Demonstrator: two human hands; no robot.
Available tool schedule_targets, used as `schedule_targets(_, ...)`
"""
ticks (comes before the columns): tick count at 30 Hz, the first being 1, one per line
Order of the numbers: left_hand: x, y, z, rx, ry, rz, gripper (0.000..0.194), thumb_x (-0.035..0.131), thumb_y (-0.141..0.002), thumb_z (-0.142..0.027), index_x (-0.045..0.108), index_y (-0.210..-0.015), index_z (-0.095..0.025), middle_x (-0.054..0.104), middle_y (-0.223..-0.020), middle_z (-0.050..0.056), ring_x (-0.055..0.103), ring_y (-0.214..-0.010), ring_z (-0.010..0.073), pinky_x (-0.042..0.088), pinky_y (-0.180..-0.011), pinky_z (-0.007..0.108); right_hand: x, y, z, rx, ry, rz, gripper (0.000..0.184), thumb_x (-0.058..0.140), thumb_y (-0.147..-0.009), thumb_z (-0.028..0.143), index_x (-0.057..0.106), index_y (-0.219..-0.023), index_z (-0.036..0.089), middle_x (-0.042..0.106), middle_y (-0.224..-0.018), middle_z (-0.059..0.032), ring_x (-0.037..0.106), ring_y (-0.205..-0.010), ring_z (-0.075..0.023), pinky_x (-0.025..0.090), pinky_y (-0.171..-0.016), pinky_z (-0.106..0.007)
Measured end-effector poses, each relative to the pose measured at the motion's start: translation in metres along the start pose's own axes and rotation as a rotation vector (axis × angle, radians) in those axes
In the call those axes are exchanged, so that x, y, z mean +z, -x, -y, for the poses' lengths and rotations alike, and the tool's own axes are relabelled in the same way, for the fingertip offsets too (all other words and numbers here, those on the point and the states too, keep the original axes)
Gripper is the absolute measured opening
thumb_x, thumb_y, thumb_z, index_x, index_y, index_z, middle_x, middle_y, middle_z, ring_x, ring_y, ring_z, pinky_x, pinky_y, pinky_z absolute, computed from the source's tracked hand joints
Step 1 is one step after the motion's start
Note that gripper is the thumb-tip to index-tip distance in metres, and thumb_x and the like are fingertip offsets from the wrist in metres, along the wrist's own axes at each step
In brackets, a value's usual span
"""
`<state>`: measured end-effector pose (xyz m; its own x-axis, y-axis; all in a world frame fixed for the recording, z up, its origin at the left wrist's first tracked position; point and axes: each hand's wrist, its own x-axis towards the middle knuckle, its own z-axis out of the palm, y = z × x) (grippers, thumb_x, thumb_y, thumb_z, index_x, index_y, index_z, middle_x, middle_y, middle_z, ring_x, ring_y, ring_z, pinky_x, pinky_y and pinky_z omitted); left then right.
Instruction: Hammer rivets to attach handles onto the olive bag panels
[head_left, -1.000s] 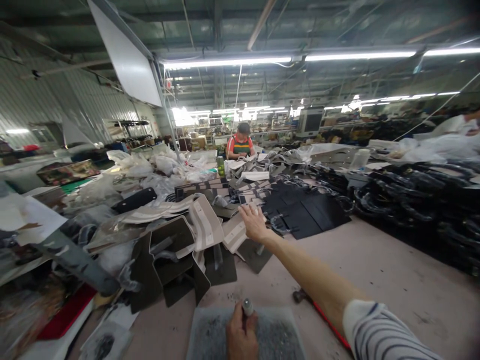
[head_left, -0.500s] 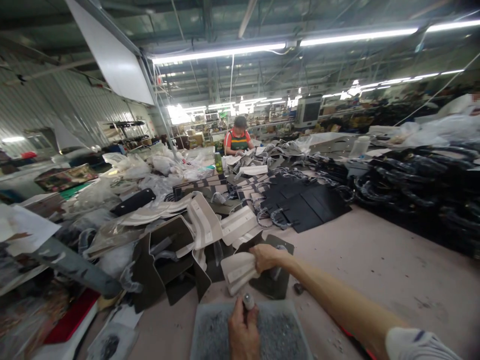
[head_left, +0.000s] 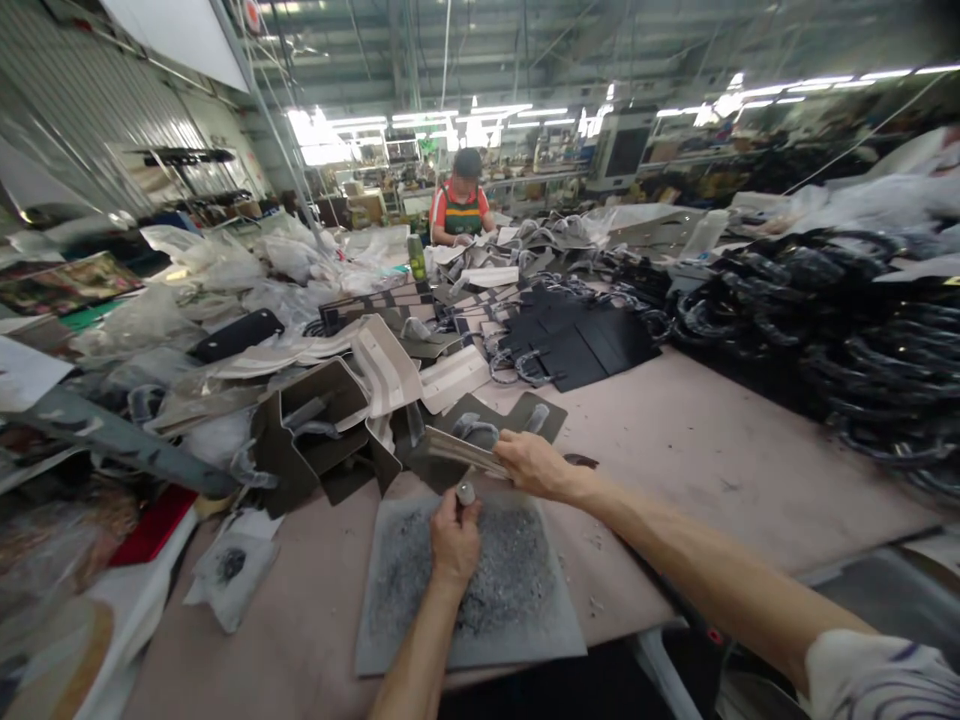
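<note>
My left hand (head_left: 454, 545) is closed round a small cylinder with a pale, rounded metallic top (head_left: 466, 493), held upright above a worn grey mat (head_left: 555, 625). What the cylinder is, I cannot make out. In my right hand (head_left: 534, 465) is a beige flat panel (head_left: 459, 450), gripped at its right end and seen almost edge-on. It hangs just beyond the cylinder, and whether the two touch is unclear. Behind my right hand lies a dark olive bag panel (head_left: 551, 420) with plastic-wrapped handles.
Beige striped panels (head_left: 386, 365) and folded olive panels (head_left: 277, 460) are heaped to the left. Black bag panels (head_left: 581, 345) lie beyond, and plastic-wrapped black handles (head_left: 862, 340) pile up at right. A co-worker (head_left: 461, 205) sits across the table. A grey post (head_left: 135, 445) slants in from the left.
My view has tipped downward, showing more of the mat and the table's front edge. The beige panel in my right hand has turned from face-on to nearly edge-on. My left hand still grips the cylinder.
</note>
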<state>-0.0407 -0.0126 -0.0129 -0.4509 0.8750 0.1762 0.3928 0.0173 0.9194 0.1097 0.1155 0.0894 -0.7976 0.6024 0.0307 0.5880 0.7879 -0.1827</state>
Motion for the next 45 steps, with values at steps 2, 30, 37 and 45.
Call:
schedule_targets(2,0.001,0.000,-0.001,0.010,0.031,-0.004,0.021,0.058,-0.082,-0.031,0.066,-0.097,-0.017,0.072,-0.082,0.005,0.067,-0.076,0.0208,0.051,-0.072,0.029,0.001,0.016,0.008,0.041,0.020,-0.094,0.018,0.045,-0.091,0.015,0.063,-0.088,0.017,0.059,-0.089,-0.0066,0.054,-0.073,-0.0160,0.033,-0.065,-0.028)
schedule_targets(30,0.035,0.003,-0.022,-0.098,0.328,0.143,0.020,0.068,-0.081,-0.034,0.068,-0.091,-0.017,0.073,-0.086,0.004,0.068,-0.081,0.0172,0.052,-0.077,0.027,0.087,0.122,-0.004,-0.134,-0.722,-0.112,0.031,0.038,-0.055,-0.001,0.055,-0.066,0.022,0.073,-0.089,0.0018,0.040,-0.138,-0.0189,0.003,-0.118,-0.056)
schedule_targets(37,0.038,0.006,-0.016,-0.059,0.271,0.201,0.020,0.065,-0.085,-0.033,0.068,-0.097,-0.017,0.073,-0.091,0.005,0.068,-0.085,0.0179,0.052,-0.080,0.027,0.082,0.140,0.014,0.150,-0.816,-0.397,0.033,0.039,-0.073,0.002,0.063,-0.081,0.023,0.072,-0.100,-0.0017,0.049,-0.129,-0.0212,0.014,-0.116,-0.057)
schedule_targets(45,0.035,0.009,-0.026,-0.015,0.159,0.271,0.023,0.062,-0.088,-0.038,0.068,-0.097,-0.018,0.073,-0.092,0.004,0.066,-0.082,0.0166,0.050,-0.077,0.026,0.063,0.164,0.080,0.294,-0.634,-0.374,0.043,0.067,-0.083,0.037,0.058,-0.122,0.021,0.063,-0.119,-0.0134,0.057,-0.110,-0.0285,0.044,-0.096,-0.048)
